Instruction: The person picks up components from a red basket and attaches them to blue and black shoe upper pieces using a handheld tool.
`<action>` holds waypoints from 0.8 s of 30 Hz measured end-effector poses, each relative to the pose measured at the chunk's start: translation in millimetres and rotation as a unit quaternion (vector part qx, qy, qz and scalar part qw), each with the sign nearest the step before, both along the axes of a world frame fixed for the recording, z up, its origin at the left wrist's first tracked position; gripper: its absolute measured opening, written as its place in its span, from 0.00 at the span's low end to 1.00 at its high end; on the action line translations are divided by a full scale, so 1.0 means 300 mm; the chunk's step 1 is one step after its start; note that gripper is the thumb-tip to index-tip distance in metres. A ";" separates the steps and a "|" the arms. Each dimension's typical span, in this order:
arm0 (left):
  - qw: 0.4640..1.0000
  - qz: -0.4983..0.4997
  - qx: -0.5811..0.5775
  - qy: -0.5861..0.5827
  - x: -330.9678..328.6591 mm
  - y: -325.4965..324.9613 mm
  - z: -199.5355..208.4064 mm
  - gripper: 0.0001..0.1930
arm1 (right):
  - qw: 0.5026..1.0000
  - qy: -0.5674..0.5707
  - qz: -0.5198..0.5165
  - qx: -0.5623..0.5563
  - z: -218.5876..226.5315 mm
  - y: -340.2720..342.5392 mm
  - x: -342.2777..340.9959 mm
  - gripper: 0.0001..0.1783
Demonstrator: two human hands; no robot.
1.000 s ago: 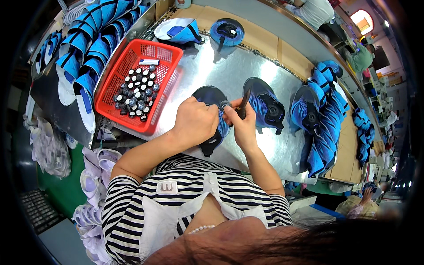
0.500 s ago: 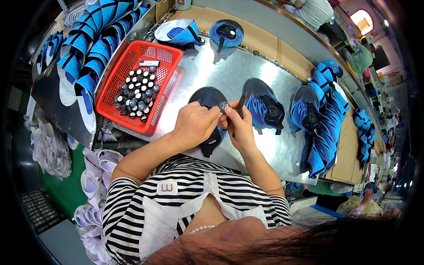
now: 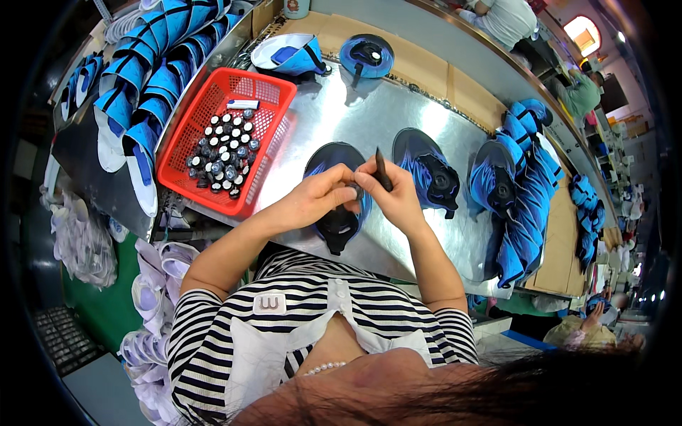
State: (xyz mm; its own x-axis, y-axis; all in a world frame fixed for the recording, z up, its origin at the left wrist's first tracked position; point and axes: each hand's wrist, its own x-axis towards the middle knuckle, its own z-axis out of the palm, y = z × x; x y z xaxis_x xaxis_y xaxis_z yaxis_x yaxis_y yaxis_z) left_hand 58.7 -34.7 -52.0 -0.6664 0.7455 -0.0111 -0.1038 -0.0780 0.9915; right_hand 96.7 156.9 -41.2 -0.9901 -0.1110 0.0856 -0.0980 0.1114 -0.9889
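A flat blue and black shoe upper [image 3: 335,186] lies on the metal table [image 3: 334,113] straight in front of me. My left hand [image 3: 321,196] rests over it, its fingertips pinching a small dark part right where they meet my right hand. In my right hand [image 3: 395,199] a thin dark pen-like tool [image 3: 382,170] points upward. Both hands touch each other above the upper's middle.
A red basket [image 3: 206,128] of several small black and white caps stands at my left. Two more uppers [image 3: 429,170] lie to the right, beside a blue stack [image 3: 529,192]. Overlapping blue uppers [image 3: 145,78] fill the far left. Other people [image 3: 508,18] work across the bench.
My hands have lifted slightly off the upper. The dark tool in my right hand has swung from lying low to pointing upward.
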 end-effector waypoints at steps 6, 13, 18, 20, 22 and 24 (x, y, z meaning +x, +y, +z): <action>0.991 0.113 0.021 0.062 0.039 0.034 -0.037 0.08 | 0.977 0.060 -0.158 -0.130 -0.055 0.001 0.015 0.05; 0.875 0.206 0.337 -0.278 -0.053 0.034 -0.130 0.09 | 0.872 -0.016 -0.048 -0.487 -0.030 0.056 0.065 0.06; 0.989 0.087 0.081 -0.089 -0.021 0.071 0.064 0.12 | 0.906 -0.014 -0.060 -0.418 0.014 0.069 0.063 0.07; 0.992 0.054 -0.030 0.112 -0.019 0.079 0.070 0.09 | 0.956 0.037 -0.150 -0.249 0.029 0.070 0.065 0.06; 0.985 0.094 -0.055 0.136 -0.031 0.069 0.070 0.07 | 0.959 0.151 -0.239 0.012 0.064 0.084 0.091 0.07; 0.981 0.136 -0.060 0.127 -0.044 0.067 0.061 0.07 | 0.880 0.347 -0.205 0.253 0.079 0.115 0.113 0.15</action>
State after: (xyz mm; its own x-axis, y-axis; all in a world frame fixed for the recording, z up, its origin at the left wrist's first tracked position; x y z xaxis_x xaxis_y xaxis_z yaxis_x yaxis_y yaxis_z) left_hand 45.6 -14.6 -33.6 -0.8326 0.5440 0.1044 0.1569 0.0507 0.9863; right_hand 130.7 191.5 -17.4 -0.6847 0.0449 0.7275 -0.5077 0.6868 -0.5202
